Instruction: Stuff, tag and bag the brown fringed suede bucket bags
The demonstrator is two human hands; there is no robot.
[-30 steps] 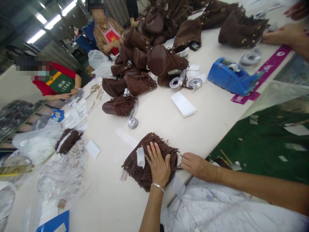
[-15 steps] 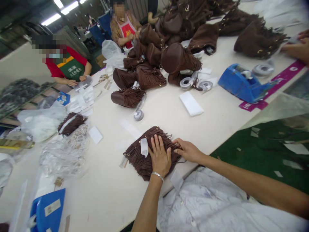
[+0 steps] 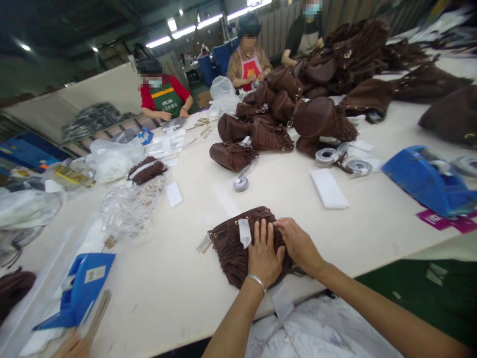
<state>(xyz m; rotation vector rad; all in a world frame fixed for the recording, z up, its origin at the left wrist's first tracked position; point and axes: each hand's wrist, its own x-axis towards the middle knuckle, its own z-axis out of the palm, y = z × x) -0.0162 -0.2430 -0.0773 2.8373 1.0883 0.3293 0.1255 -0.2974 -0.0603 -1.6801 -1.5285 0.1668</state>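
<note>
We are resting our left hand (image 3: pixel 266 256) flat on the brown bag (image 3: pixel 231 253), its fingers slightly spread and thumb held away. The bag is lying on the table (image 3: pixel 160 298), near our edge. Our right hand (image 3: pixel 301 246) is touching the bag's right side, fingers bent; whether they are pinching anything, we cannot tell. White paper (image 3: pixel 244 232) is lying beside our left fingers.
</note>
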